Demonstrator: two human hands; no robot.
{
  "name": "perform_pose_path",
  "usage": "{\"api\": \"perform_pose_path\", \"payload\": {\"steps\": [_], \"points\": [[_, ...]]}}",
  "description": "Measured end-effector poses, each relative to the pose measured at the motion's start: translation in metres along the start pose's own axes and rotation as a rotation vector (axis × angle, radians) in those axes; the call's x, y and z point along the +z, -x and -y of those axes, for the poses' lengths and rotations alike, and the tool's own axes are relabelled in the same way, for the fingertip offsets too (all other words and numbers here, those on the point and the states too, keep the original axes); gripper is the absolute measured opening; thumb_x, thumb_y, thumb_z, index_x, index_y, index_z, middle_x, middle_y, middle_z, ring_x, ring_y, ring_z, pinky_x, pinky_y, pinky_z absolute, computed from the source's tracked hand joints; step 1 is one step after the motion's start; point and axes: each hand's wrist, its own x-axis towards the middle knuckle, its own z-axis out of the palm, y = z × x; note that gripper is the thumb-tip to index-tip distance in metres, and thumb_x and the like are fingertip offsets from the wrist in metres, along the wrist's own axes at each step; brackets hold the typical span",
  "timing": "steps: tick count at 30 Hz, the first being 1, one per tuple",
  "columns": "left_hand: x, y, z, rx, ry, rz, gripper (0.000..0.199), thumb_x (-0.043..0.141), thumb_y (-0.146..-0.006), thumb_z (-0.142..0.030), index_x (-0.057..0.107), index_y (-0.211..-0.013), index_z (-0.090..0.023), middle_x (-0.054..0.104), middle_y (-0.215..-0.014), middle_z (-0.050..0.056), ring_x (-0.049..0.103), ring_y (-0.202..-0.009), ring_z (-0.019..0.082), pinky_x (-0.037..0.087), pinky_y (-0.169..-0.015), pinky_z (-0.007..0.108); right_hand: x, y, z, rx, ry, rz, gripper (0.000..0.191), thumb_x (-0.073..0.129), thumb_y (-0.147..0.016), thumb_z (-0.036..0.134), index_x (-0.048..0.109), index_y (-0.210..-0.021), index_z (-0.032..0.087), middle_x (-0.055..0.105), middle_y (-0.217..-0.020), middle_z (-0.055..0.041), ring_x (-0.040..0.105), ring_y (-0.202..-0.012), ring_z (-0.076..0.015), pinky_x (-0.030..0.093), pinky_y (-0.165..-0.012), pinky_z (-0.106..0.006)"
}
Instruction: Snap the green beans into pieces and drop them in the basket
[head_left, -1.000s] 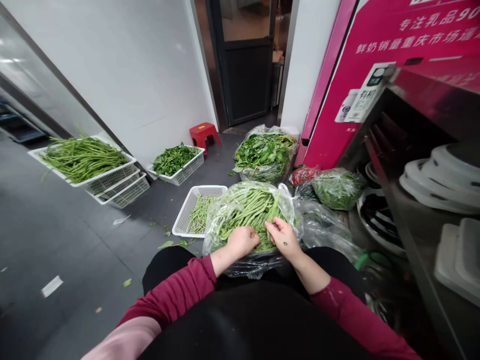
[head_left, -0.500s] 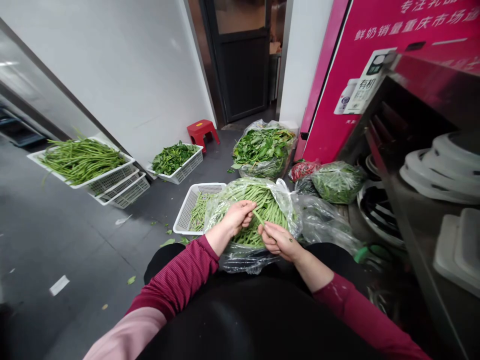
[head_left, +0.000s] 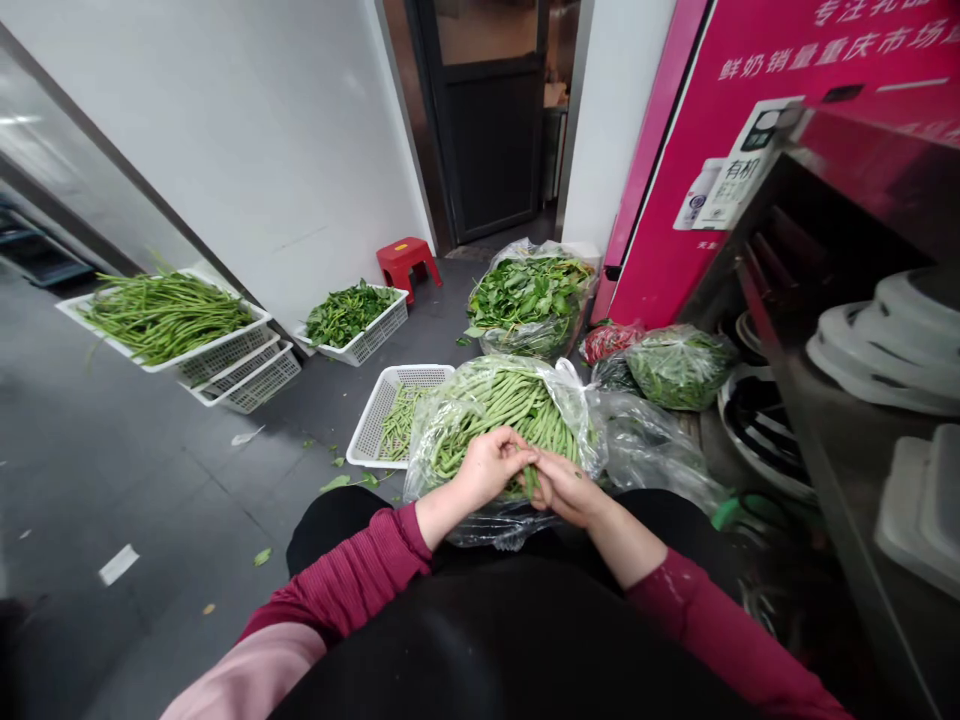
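Note:
A clear plastic bag (head_left: 431,440) full of long green beans (head_left: 506,395) lies open in front of my knees. Over its near edge my left hand (head_left: 495,465) and my right hand (head_left: 564,485) meet, fingertips touching. Both are closed around green bean pieces (head_left: 530,482), which show between the fingers; how many each hand holds is hidden. Left of the bag, partly behind its edge, a white basket (head_left: 367,430) holds short bean pieces (head_left: 401,415).
Leafy greens fill a bag (head_left: 532,290) beyond the beans and a basket (head_left: 375,340) beside a red stool (head_left: 407,262). Stacked baskets (head_left: 247,385) with long beans stand left. A metal shelf (head_left: 832,450) with white containers (head_left: 870,345) borders the right.
My hands have come together from slightly apart, my left hand moving down and right. The bean stretched between them before now shows as short pieces at the fingers.

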Motion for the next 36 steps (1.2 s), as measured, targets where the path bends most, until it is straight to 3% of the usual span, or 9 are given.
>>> {"api": "perform_pose_path", "payload": {"steps": [5, 10, 13, 18, 20, 25, 30, 33, 36], "points": [[0.000, -0.006, 0.007, -0.110, 0.316, 0.110, 0.031, 0.066, -0.061, -0.038, 0.053, -0.073, -0.012, 0.049, -0.051, -0.005, 0.040, -0.042, 0.004, 0.032, -0.042, 0.017, 0.006, 0.007, -0.003, 0.099, -0.004, 0.095, 0.025, 0.054, -0.076, 0.042, 0.045, -0.075, 0.019, 0.032, -0.051, 0.0072, 0.024, -0.038, -0.0031, 0.014, -0.036, -0.015], [-0.007, -0.001, 0.007, -0.144, 0.392, 0.199, 0.031, 0.053, -0.072, -0.043, 0.049, -0.079, -0.012, 0.051, -0.055, -0.003, 0.042, -0.039, 0.005, 0.036, -0.041, 0.019, 0.000, 0.010, 0.006, 0.079, 0.032, 0.154, 0.026, 0.053, -0.076, 0.042, 0.048, -0.074, 0.017, 0.030, -0.053, 0.0065, 0.021, -0.040, -0.0032, 0.014, -0.036, -0.016], [-0.009, 0.004, 0.011, -0.102, 0.169, 0.222, 0.025, 0.045, -0.078, -0.039, 0.047, -0.076, -0.014, 0.050, -0.054, -0.003, 0.044, -0.042, 0.007, 0.040, -0.046, 0.021, 0.002, 0.014, 0.007, 0.112, 0.060, 0.211, 0.024, 0.053, -0.077, 0.039, 0.048, -0.074, 0.016, 0.034, -0.055, 0.0053, 0.023, -0.041, -0.0030, 0.014, -0.037, -0.017], [-0.009, 0.011, 0.024, 0.147, -0.682, 0.086, 0.022, 0.038, -0.082, -0.031, 0.051, -0.076, -0.015, 0.055, -0.073, 0.006, 0.052, -0.068, 0.014, 0.041, -0.065, 0.026, 0.011, 0.016, -0.009, 0.221, 0.034, 0.187, 0.028, 0.055, -0.075, 0.041, 0.042, -0.069, 0.017, 0.030, -0.053, 0.0074, 0.021, -0.039, -0.0024, 0.012, -0.036, -0.016], [-0.014, 0.006, 0.028, 0.123, -0.886, 0.098, 0.022, 0.035, -0.083, -0.029, 0.052, -0.081, -0.015, 0.055, -0.078, 0.007, 0.053, -0.072, 0.016, 0.041, -0.067, 0.027, 0.013, 0.015, -0.013, 0.232, 0.062, 0.148, 0.029, 0.056, -0.074, 0.042, 0.041, -0.068, 0.017, 0.030, -0.052, 0.0078, 0.022, -0.039, -0.0022, 0.011, -0.036, -0.016], [-0.037, -0.020, 0.025, 0.004, -1.015, -0.018, 0.025, 0.039, -0.078, -0.018, 0.054, -0.099, -0.018, 0.053, -0.101, 0.009, 0.054, -0.089, 0.017, 0.043, -0.073, 0.026, -0.003, 0.005, -0.001, 0.106, -0.006, 0.023, 0.025, 0.054, -0.073, 0.038, 0.041, -0.064, 0.018, 0.042, -0.055, 0.0042, 0.038, -0.043, -0.0059, 0.025, -0.038, -0.019], [-0.025, -0.032, 0.024, -0.176, -1.145, 0.246, 0.031, 0.046, -0.076, -0.035, 0.063, -0.082, -0.010, 0.062, -0.083, 0.016, 0.059, -0.081, 0.026, 0.044, -0.072, 0.036, -0.018, -0.007, 0.007, 0.035, -0.036, -0.087, 0.016, 0.056, -0.068, 0.030, 0.044, -0.070, 0.020, 0.044, -0.054, 0.0054, 0.038, -0.040, -0.0065, 0.025, -0.036, -0.019], [-0.016, -0.032, 0.029, -0.195, -1.178, 0.284, 0.026, 0.053, -0.071, -0.030, 0.063, -0.082, -0.008, 0.063, -0.086, 0.019, 0.059, -0.082, 0.028, 0.044, -0.071, 0.036, -0.016, -0.009, 0.001, -0.036, 0.029, -0.177, 0.023, 0.062, -0.066, 0.031, 0.042, -0.069, 0.020, 0.041, -0.054, 0.0071, 0.036, -0.039, -0.0047, 0.022, -0.035, -0.018], [-0.020, -0.030, 0.031, -0.215, -1.165, 0.276, 0.025, 0.050, -0.071, -0.030, 0.063, -0.082, -0.011, 0.064, -0.083, 0.015, 0.061, -0.078, 0.025, 0.045, -0.068, 0.032, -0.012, -0.008, -0.005, -0.060, 0.095, -0.209, 0.029, 0.066, -0.063, 0.033, 0.041, -0.066, 0.019, 0.038, -0.052, 0.0081, 0.033, -0.038, -0.0034, 0.020, -0.035, -0.017]]}}
